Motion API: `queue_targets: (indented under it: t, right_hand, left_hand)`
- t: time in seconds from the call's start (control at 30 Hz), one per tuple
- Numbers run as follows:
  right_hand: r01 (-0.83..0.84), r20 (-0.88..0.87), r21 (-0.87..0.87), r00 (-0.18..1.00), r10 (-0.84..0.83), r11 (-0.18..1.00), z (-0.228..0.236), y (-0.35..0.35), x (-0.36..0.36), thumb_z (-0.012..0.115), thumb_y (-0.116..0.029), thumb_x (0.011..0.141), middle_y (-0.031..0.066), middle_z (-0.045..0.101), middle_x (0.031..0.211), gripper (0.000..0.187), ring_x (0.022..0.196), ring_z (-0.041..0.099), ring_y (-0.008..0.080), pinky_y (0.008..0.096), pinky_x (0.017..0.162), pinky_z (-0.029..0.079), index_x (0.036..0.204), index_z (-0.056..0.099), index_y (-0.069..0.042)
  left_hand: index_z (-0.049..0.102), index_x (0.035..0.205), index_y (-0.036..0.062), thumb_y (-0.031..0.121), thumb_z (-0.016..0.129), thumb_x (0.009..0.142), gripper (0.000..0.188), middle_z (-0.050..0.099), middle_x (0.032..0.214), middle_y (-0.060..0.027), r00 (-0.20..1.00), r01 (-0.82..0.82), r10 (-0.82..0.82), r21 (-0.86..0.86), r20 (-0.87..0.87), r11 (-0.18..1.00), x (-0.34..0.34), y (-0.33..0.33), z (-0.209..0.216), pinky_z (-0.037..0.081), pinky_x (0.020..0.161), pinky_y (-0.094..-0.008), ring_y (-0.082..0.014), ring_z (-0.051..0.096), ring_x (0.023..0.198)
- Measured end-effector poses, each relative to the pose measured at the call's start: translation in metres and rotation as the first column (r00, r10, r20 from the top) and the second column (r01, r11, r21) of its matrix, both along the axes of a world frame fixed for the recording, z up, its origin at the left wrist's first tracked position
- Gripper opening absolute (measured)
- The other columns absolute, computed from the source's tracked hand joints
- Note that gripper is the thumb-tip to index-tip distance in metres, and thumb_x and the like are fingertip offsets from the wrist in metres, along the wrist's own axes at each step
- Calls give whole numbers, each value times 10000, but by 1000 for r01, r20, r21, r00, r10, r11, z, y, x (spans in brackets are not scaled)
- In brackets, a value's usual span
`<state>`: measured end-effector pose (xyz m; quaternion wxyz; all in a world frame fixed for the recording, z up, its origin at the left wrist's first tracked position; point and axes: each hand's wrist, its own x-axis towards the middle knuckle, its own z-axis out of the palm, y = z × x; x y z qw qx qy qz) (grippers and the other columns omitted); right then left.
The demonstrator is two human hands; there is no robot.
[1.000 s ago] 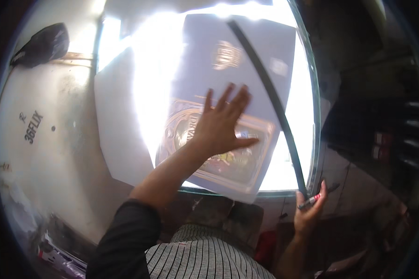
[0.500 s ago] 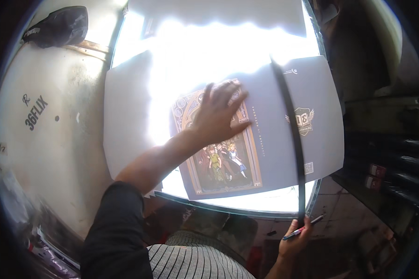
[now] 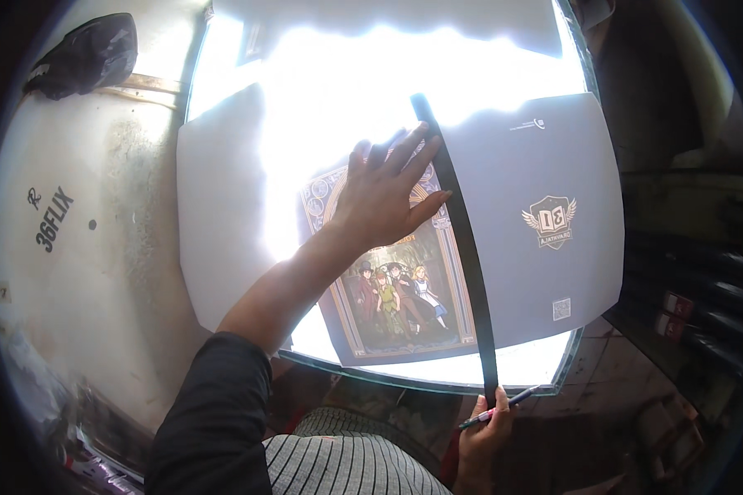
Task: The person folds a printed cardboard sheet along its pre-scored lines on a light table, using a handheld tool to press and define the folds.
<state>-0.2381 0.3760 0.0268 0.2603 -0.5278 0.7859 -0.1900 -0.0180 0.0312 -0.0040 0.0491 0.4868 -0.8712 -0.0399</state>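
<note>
Since earlier frame, long black ruler (image 3: pixel 462 247) swung near-upright across printed cover sheet (image 3: pixel 504 214). Left hand (image 3: pixel 388 194) flat, fingers spread, pinning sheet on tabletop (image 3: pixel 91 247). Right hand (image 3: pixel 483 421) grip clamped on pen (image 3: pixel 499 406) at ruler's near end. Ruler aligned; no line or cut visible yet.

Glare hides sheet (image 3: pixel 223 206) top.

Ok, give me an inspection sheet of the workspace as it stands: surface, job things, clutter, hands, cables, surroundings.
Surface: glass table top, glare-washed at the far end; large white sheet on it.
Job's things: printed cover sheet, grey with an illustrated panel, flat on the white sheet; long black straightedge laid across it, far to near.
Clutter: dark bag on the white surface at far left.
Hands: left hand pressed flat on the cover, fingertips at the straightedge; right hand at the straightedge's near end, holding a pen.
Cables: nothing seen.
Surroundings: dark shelving at right, contents unclear.
</note>
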Motion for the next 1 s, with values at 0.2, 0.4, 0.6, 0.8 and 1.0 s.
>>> queue_targets:
  t: [0.2, 0.4, 0.6, 0.8, 1.0]
  right_hand:
    - [-4, -16, 3, 1000, 4, 1000, -2, 2, 2, 695, -42, 923, 244, 651, 1077, 364, 947, 646, 441, 482, 804, 528, 1258, 576, 36]
    - [-37, -19, -28, 999, 37, 999, -1, -1, 1, 687, -43, 928, 250, 646, 1077, 344, 950, 641, 448, 487, 809, 527, 1244, 583, 47]
    - [-6, -3, -18, 1000, 6, 1000, -2, 1, 4, 685, -56, 934, 264, 634, 1081, 341, 955, 638, 458, 493, 816, 526, 1242, 585, 50]
    - [29, 26, 41, 999, -30, 999, 6, -3, 10, 683, -57, 937, 264, 629, 1069, 333, 941, 644, 447, 482, 795, 533, 1240, 591, 43]
    - [-16, -104, -68, 995, 9, 998, 2, -3, -2, 753, -106, 878, 195, 611, 898, 408, 763, 625, 399, 453, 637, 511, 1256, 606, -55]
  left_hand:
    - [423, 1510, 100, 588, 517, 974, 731, 341, 1599, -146, 1000, 2, -2, 12, 15, 1000, 0, -1, -2, 208, 1145, -657, -367, 284, 1463]
    - [405, 1525, 113, 604, 497, 979, 740, 330, 1608, -137, 999, -6, 5, 17, 40, 1000, 0, -2, -3, 194, 1156, -653, -365, 271, 1473]
    - [403, 1526, 116, 611, 494, 979, 743, 327, 1613, -132, 999, -13, 12, 22, 41, 1000, 0, -2, -1, 183, 1165, -648, -359, 263, 1480]
    - [384, 1523, 110, 636, 531, 948, 793, 344, 1601, -127, 999, -25, 24, 15, 42, 1000, 3, -1, -5, 173, 1171, -651, -361, 279, 1473]
    - [345, 1531, 90, 698, 791, 691, 1129, 395, 1550, -159, 986, -42, 72, 195, -150, 980, -14, -7, 1, 230, 1109, -682, -454, 279, 1449]
